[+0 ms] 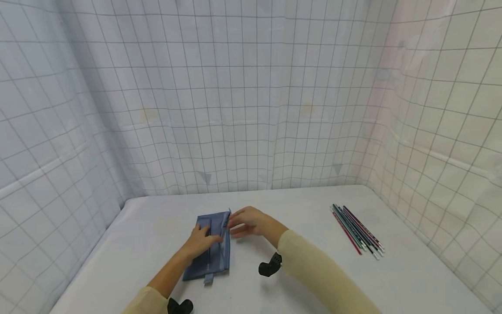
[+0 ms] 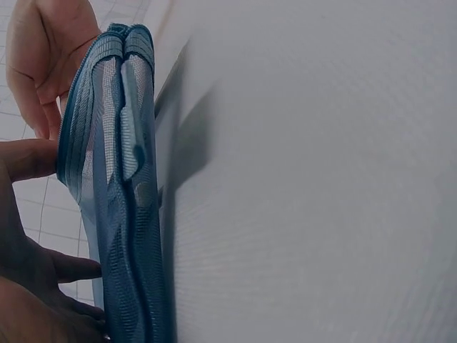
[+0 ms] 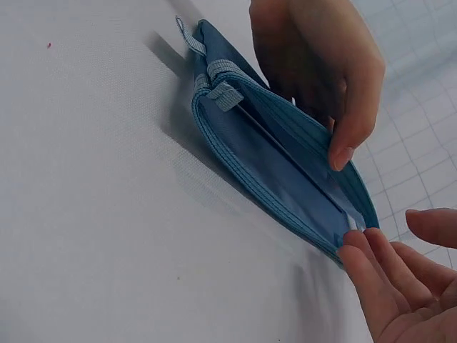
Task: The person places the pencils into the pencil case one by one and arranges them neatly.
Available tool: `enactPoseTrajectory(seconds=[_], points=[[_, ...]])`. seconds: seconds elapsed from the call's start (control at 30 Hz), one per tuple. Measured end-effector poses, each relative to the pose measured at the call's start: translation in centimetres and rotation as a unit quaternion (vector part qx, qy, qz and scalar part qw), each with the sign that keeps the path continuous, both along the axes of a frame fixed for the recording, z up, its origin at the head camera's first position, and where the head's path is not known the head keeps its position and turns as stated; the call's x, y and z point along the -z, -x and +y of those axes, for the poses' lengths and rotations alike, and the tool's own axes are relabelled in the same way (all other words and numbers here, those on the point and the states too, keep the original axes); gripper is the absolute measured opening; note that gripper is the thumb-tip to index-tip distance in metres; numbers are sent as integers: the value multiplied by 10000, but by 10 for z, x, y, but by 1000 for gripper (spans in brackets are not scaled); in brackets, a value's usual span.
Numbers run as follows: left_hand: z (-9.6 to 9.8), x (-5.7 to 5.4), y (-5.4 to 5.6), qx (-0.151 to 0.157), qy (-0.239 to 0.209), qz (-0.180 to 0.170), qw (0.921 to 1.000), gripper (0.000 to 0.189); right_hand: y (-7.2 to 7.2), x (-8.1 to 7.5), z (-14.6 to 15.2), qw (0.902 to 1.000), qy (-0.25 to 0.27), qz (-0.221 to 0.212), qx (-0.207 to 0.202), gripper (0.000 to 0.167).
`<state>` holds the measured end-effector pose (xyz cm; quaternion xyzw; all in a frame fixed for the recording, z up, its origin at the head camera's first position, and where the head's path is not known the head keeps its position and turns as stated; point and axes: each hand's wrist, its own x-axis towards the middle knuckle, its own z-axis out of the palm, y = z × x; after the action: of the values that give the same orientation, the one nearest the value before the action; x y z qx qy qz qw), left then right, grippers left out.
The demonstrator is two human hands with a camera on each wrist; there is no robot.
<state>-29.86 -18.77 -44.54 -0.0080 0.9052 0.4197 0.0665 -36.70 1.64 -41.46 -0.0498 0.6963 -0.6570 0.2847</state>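
Note:
A flat blue zip pouch (image 1: 201,267) lies on the table, its long zipped side facing right. In the right wrist view its mouth gapes, showing the blue inside (image 3: 264,157). My left hand (image 1: 199,242) rests on top of the pouch with fingers spread, the thumb tip right at the upper zip edge. At the far right corner of the pouch is my right hand (image 1: 251,221), its fingers nearly straight. Those fingertips (image 3: 351,257) touch the far end of the mouth, thumb apart from it. A fabric tab (image 3: 225,96) sits at the near end of the zip.
Several pencils (image 1: 357,231), red, dark green and black, lie in a loose bundle on the right of the white table (image 1: 298,209). White gridded curtains (image 1: 243,109) hang behind and on both sides. Black wrist devices (image 1: 270,264) are strapped on both forearms.

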Motion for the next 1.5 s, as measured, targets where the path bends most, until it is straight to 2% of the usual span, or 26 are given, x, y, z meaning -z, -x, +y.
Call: enactPoseTrajectory(seconds=[0.43, 1.1, 1.5], points=[[0, 2, -1, -73, 4, 2, 10000, 91, 1, -11, 23, 9984, -362, 382, -207, 43], [-1, 0, -4, 81, -37, 146, 9999, 90, 9, -25, 77, 9905, -1100, 811, 137, 46], [-1, 1, -4, 77, -151, 101, 9998, 90, 15, -23, 109, 9841, -1460, 944, 350, 48]])
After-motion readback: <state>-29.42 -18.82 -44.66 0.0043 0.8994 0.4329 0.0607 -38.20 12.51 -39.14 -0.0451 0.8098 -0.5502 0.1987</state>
